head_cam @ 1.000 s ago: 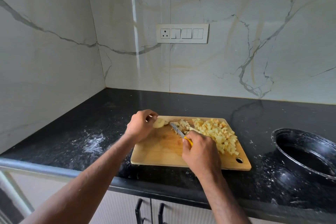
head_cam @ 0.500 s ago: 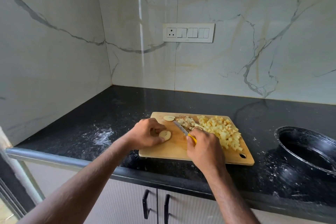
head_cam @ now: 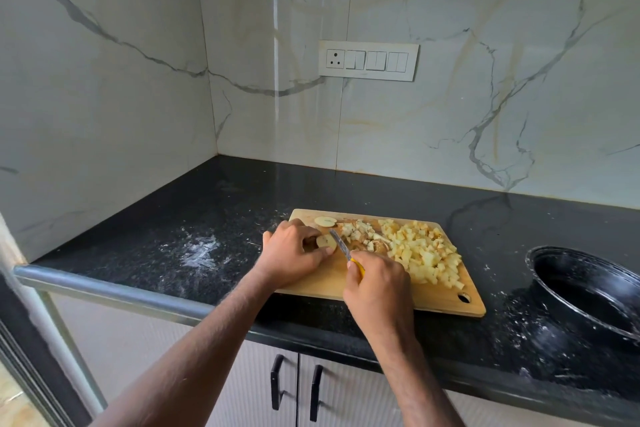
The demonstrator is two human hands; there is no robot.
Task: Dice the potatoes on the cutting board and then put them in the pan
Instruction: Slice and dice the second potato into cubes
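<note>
Head view: potato slice (head_cam: 326, 241) flat on wooden cutting board (head_cam: 446, 302), near its left end, pinned under curled fingers of left hand (head_cam: 292, 255). Knife (head_cam: 341, 247) with yellow handle gripped in right hand (head_cam: 379, 291), blade angled up-left, edge touching the slice's right side. Second round slice (head_cam: 325, 220) lying loose at board's far-left corner, just beyond left hand. Small heap of cut bits (head_cam: 356, 230) right of blade; bigger pile of diced potato (head_cam: 422, 251) covering board's right half, pieces touching one another. Skin-on potato piece (head_cam: 380, 246) between the two heaps. Board on black speckled worktop (head_cam: 214, 218), white smears (head_cam: 201, 250) to its left. Black pan (head_cam: 588, 291) right of board, apart from it, cut off by frame edge. Switch plate (head_cam: 369, 60) on marble wall behind. Cabinet handles (head_cam: 296, 392) below worktop edge.
</note>
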